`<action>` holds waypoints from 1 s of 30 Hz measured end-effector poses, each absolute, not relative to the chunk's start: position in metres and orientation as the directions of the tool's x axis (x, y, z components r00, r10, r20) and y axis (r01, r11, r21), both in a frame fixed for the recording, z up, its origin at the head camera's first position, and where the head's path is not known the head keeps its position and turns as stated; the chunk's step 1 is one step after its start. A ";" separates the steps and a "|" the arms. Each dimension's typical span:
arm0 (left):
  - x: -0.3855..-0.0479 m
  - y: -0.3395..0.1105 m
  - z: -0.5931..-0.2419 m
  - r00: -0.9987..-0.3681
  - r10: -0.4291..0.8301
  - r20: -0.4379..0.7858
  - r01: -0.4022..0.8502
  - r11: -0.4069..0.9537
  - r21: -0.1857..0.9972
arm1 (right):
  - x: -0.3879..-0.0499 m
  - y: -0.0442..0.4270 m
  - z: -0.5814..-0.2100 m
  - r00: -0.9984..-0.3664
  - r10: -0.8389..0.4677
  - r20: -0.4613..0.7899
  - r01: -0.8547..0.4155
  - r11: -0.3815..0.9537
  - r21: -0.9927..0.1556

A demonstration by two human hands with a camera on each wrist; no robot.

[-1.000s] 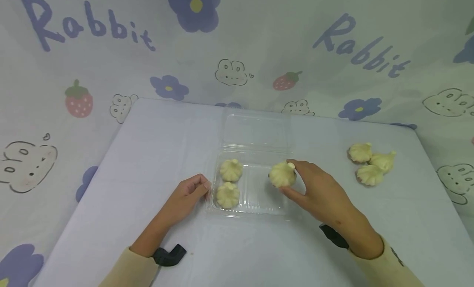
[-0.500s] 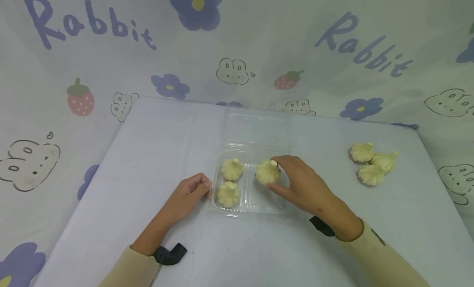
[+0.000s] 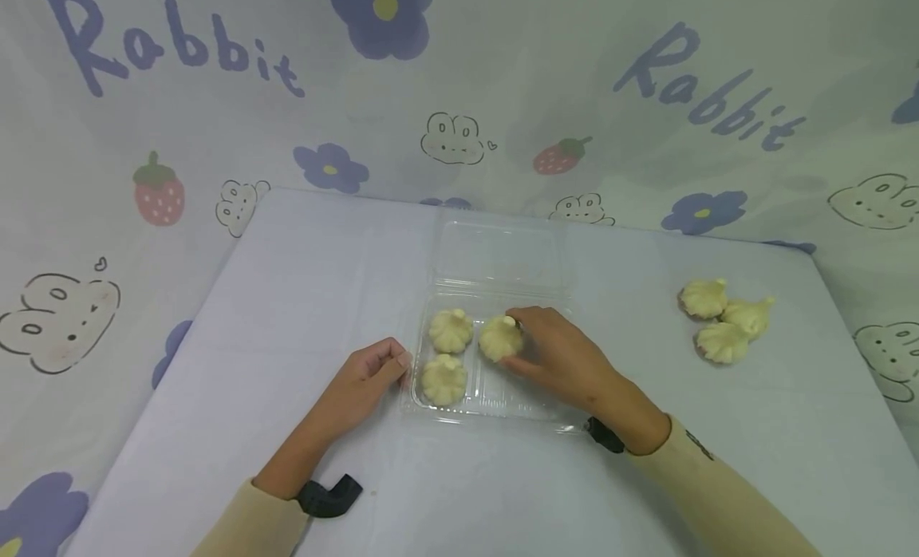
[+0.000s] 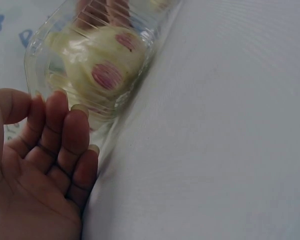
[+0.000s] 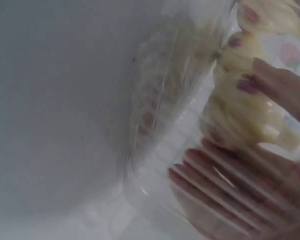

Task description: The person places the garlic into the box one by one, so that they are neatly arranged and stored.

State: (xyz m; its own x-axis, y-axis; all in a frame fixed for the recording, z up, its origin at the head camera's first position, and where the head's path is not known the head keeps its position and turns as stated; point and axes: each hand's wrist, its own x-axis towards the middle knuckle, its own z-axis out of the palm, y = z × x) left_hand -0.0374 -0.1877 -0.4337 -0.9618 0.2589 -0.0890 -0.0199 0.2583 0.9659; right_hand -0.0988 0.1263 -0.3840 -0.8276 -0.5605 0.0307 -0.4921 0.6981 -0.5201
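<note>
- From my remote seat, on the head feed, I see my right hand (image 3: 563,353) reaching in from the 4 o'clock side, over a clear plastic container (image 3: 510,396).
- My right grip is closed down to the width of one garlic bulb (image 3: 498,339), thumb on its near side and fingertip on its far side.
- That bulb sits toward 12 o'clock within the tray; I can't tell whether its base touches the bottom.
- At its 9 o'clock, just beside it, is an upper bulb (image 3: 451,331), with a lower bulb (image 3: 443,379) at 6 o'clock of that one, nearly touching.
- My left hand (image 3: 366,377) is at the container's 9 o'clock edge, fingers bent, thumb close to the index finger; I can't tell whether that grip pinches the rim.
- The container's lid (image 3: 498,254) lies folded back at 12 o'clock.
- Well apart, at 3 o'clock on the white-covered counter (image 3: 309,262), I have three loose bulbs (image 3: 722,343) clustered together.
</note>
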 end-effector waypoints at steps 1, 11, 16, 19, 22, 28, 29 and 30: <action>-0.037 -0.188 -0.433 -0.962 0.258 -0.089 -0.020 0.257 0.966 | -0.099 0.125 -0.385 -0.824 -0.565 0.032 -0.497 0.696 -0.517; -0.035 -0.187 -0.432 -0.960 0.268 -0.084 -0.014 0.254 0.967 | -0.098 0.116 -0.392 -0.834 -0.549 0.053 -0.518 0.748 -0.415; -0.035 -0.186 -0.432 -0.961 0.264 -0.088 -0.018 0.257 0.966 | -0.097 0.115 -0.395 -0.851 -0.524 0.037 -0.491 0.770 -0.408; -0.035 -0.186 -0.432 -0.961 0.261 -0.088 -0.019 0.256 0.967 | -0.097 0.114 -0.395 -0.866 -0.500 0.030 -0.464 0.779 -0.421; -0.036 -0.186 -0.432 -0.961 0.262 -0.085 -0.017 0.253 0.967 | -0.097 0.114 -0.396 -0.873 -0.486 0.041 -0.457 0.785 -0.419; -0.036 -0.187 -0.433 -0.962 0.261 -0.083 -0.015 0.252 0.968 | -0.097 0.113 -0.397 -0.873 -0.484 0.060 -0.467 0.795 -0.387; -0.036 -0.187 -0.433 -0.962 0.261 -0.083 -0.015 0.252 0.968 | -0.097 0.113 -0.397 -0.875 -0.481 0.057 -0.463 0.797 -0.387; -0.036 -0.187 -0.433 -0.962 0.260 -0.084 -0.016 0.254 0.967 | -0.097 0.113 -0.397 -0.878 -0.476 0.052 -0.457 0.799 -0.390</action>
State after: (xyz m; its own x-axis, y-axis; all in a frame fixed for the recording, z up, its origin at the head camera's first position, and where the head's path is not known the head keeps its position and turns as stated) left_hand -0.0363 -0.1866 -0.4330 -0.9619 0.2603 -0.0838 -0.0156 0.2537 0.9672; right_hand -0.0974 0.1132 -0.3967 -0.8777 -0.4764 0.0522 -0.4570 0.7992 -0.3904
